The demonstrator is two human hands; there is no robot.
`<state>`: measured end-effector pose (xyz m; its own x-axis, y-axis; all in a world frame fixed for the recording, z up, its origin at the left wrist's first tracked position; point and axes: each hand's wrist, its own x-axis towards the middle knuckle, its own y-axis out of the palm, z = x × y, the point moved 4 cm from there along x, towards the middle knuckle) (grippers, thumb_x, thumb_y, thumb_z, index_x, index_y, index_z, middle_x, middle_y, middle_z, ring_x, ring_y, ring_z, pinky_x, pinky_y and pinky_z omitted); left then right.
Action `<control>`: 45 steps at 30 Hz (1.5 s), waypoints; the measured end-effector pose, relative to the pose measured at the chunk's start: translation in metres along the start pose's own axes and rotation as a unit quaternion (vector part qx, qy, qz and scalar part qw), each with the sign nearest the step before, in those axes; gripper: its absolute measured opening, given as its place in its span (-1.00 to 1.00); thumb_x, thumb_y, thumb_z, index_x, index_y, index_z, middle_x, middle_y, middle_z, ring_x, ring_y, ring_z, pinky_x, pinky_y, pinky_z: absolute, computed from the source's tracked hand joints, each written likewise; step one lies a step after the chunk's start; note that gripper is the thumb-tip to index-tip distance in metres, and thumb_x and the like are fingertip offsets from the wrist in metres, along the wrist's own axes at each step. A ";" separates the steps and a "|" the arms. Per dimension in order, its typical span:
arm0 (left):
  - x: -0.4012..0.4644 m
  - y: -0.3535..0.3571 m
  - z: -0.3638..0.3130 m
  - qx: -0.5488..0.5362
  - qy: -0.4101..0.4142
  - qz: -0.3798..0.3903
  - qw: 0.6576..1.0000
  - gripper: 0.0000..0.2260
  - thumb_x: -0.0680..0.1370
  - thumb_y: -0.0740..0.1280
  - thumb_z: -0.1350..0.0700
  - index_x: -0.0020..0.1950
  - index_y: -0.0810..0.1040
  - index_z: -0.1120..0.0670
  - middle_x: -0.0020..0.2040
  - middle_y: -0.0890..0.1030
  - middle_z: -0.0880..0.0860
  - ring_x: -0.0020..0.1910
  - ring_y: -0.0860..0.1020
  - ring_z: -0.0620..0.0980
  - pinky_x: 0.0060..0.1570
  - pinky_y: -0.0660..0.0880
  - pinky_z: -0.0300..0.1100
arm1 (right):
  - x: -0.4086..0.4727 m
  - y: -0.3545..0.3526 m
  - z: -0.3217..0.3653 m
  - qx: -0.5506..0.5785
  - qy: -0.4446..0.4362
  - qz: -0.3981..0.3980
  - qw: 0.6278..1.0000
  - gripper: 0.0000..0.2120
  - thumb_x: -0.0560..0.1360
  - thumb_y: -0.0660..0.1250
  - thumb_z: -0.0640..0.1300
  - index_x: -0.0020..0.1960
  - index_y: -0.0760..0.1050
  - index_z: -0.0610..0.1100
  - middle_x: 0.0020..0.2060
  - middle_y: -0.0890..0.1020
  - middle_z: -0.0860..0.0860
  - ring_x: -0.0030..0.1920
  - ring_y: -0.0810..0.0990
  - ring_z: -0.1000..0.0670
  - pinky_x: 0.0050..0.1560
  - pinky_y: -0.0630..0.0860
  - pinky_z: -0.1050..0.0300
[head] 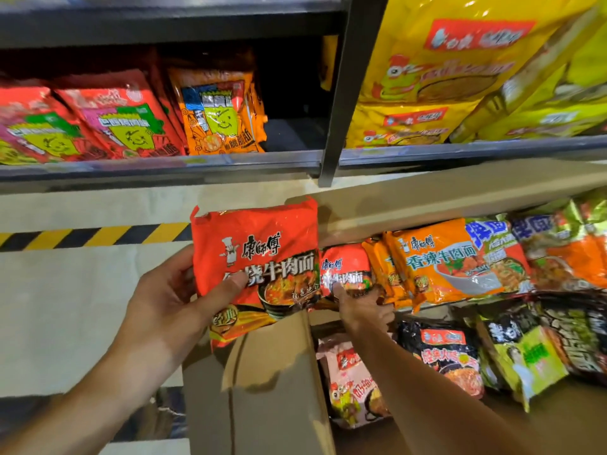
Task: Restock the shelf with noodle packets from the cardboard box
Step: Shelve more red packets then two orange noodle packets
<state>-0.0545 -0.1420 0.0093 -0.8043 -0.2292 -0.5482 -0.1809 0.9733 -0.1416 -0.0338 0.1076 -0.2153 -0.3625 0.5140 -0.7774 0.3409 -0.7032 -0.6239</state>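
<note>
Store aisle, pale floor (65, 307) with yellow-black hazard tape (92, 236). Metal shelf (164, 165) holds snack bags above, noodle packs right. Cardboard box (262, 389) below me, contents hidden. My left hand (170, 300) grips a red noodle packet (256, 257); my right hand (364, 307) pinches a second red packet (345, 270) at the shelf row.

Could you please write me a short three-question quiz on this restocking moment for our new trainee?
1. True or false: the left hand holds a red noodle packet.
2. The right hand touches a packet on which shelf? A) top B) middle C) floor
3. What colour are the packets just right of that shelf's red packet?

Key: 1 true; 2 B; 3 orange.
</note>
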 end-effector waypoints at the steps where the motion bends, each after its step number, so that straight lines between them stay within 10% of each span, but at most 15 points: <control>1: 0.000 -0.001 0.001 -0.010 -0.003 -0.002 1.000 -0.67 0.40 0.46 0.23 0.15 0.64 0.05 -0.08 0.74 -0.01 -0.13 0.72 -0.07 -0.28 0.58 -0.36 | -0.002 0.003 0.005 0.019 -0.004 0.004 1.000 0.07 0.42 0.29 0.45 0.63 -0.07 -0.15 0.57 0.02 -0.29 0.57 0.01 -0.30 0.54 0.12 -0.23; 13: -0.002 -0.007 0.007 0.002 0.007 -0.009 1.000 -0.69 0.39 0.48 0.18 0.12 0.65 -0.01 -0.05 0.74 -0.03 -0.08 0.72 -0.05 -0.18 0.61 -0.32 | 0.004 -0.006 0.003 0.056 -0.044 0.004 0.997 -0.07 0.39 0.29 0.48 0.54 0.25 -0.09 0.49 0.32 -0.19 0.53 0.11 -0.24 0.46 0.16 -0.20; 18: -0.009 -0.006 0.001 0.020 0.003 -0.016 1.000 -0.71 0.41 0.49 0.15 0.12 0.66 -0.03 -0.05 0.74 -0.04 -0.09 0.72 -0.06 -0.15 0.61 -0.32 | -0.017 -0.017 0.011 0.153 -0.090 0.018 0.984 -0.35 0.47 0.42 0.22 0.34 0.37 -0.21 0.19 0.60 -0.19 0.23 0.57 -0.23 0.17 0.51 -0.01; 26: -0.031 -0.017 -0.030 0.006 -0.022 -0.042 0.999 -0.69 0.44 0.50 0.23 0.15 0.65 -0.02 -0.05 0.74 -0.01 -0.09 0.72 -0.02 -0.17 0.64 -0.23 | -0.082 -0.083 0.006 0.053 -0.202 0.002 0.978 -0.40 0.46 0.41 0.25 0.33 0.37 -0.08 0.08 0.67 -0.04 0.07 0.67 -0.13 0.05 0.62 0.01; 34: -0.098 -0.070 -0.158 0.007 -0.002 -0.064 0.998 -0.67 0.44 0.52 0.22 0.15 0.63 -0.04 -0.07 0.74 -0.07 -0.11 0.72 -0.05 -0.14 0.64 -0.19 | -0.236 -0.242 0.045 0.131 -0.313 -0.008 0.941 -0.73 0.50 0.43 0.12 0.06 0.45 0.01 -0.21 0.64 0.16 -0.23 0.58 0.17 -0.31 0.39 0.34; 45: -0.268 -0.188 -0.406 -0.018 0.074 -0.039 0.996 -0.68 0.45 0.50 0.24 0.20 0.62 0.14 0.00 0.73 0.08 -0.01 0.70 0.09 -0.10 0.64 -0.21 | -0.542 -0.446 0.107 0.197 -0.457 -0.019 0.867 -0.83 0.46 0.50 0.05 0.00 0.63 0.02 -0.21 0.69 0.36 -0.14 0.63 0.37 -0.18 0.45 0.50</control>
<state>-0.0346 -0.2577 0.5172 -0.8610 -0.3021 -0.4091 -0.2638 0.9531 -0.1485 -0.0826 0.0903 0.4931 -0.9645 0.0622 -0.2565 0.0570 -0.8999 -0.4324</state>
